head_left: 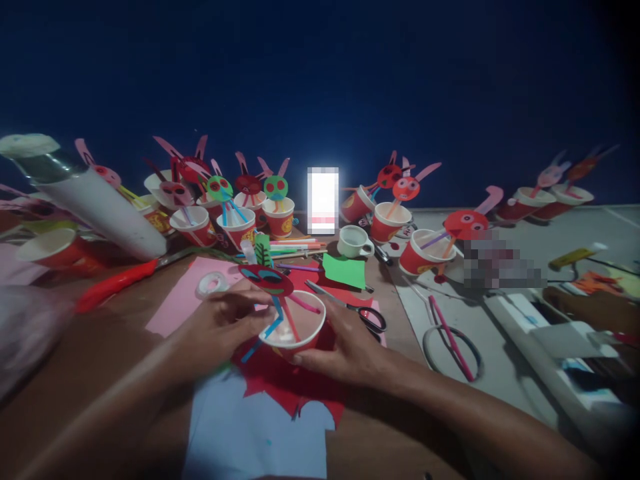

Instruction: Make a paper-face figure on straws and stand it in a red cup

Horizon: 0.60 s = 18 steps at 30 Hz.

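A paper cup stands tilted a little near the middle of the table, over red paper. My right hand is wrapped round its right side, thumb at the front. At the cup's left rim, my left hand has its fingers bent close to a blue straw; whether they pinch it is hard to make out. A red paper face with blue eyes and a green piece rises above the cup, with a blue and a red straw below it.
Scissors lie right of the cup, a tape roll on pink paper at left. Blue paper lies in front. Behind stand a white mug and several decorated cups. A large bottle leans at left.
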Tool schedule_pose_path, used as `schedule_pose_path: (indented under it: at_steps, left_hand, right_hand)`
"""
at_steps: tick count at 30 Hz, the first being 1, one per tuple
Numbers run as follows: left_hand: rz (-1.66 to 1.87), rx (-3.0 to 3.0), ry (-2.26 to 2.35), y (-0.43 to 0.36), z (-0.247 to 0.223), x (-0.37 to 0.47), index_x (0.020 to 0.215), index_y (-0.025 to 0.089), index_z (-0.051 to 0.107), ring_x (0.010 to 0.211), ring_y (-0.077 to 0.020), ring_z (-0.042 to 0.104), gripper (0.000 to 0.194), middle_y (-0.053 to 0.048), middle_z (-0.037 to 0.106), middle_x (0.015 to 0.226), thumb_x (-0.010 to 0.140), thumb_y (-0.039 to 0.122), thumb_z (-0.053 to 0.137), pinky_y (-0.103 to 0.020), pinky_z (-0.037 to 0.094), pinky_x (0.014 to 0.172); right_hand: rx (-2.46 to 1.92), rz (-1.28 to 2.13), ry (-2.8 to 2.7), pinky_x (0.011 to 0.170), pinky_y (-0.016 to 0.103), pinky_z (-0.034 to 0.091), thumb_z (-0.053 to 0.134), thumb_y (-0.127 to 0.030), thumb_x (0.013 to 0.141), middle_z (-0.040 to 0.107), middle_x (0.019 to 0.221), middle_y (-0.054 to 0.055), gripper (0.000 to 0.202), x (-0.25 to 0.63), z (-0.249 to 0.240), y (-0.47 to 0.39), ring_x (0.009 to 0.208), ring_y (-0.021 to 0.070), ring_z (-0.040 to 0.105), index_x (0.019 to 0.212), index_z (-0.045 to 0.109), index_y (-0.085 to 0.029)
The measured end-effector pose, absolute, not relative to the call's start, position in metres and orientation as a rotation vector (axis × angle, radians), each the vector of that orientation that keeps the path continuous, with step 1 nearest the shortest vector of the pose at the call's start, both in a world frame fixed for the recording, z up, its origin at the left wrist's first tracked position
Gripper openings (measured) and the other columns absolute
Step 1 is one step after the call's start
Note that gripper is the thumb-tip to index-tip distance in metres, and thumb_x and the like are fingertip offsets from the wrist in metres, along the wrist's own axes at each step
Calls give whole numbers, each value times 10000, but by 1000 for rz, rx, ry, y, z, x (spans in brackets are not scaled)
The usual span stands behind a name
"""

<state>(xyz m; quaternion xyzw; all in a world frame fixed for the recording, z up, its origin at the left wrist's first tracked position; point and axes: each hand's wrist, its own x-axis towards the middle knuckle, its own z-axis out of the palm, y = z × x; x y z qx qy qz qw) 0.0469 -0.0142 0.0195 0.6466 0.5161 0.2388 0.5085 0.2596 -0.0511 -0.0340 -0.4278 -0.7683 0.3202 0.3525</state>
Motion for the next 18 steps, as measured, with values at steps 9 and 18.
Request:
schedule_pose_path:
  at_steps: [9, 18]
  left_hand:
    - [334, 1458, 1297, -16, 17, 45, 929, 173, 573, 399, -93, 422, 281, 79, 463, 423, 767, 400, 612, -195, 325, 397]
    - [291, 1389, 1288, -16, 18, 45, 895, 177, 555, 397, -100, 486, 298, 65, 540, 440, 771, 442, 607, -192, 378, 398]
  right_hand:
    - [-1096, 824, -1998, 946, 379, 430, 748, -391, 687, 593, 1229, 38, 679, 259, -34, -51, 1109, 245, 567, 1284, 440, -288]
    - [-1105, 876, -1996, 924, 380, 440, 735, -404, 702, 574, 1249, 66, 698, 260, -36, -51, 1079, 246, 573, 1311, 426, -258]
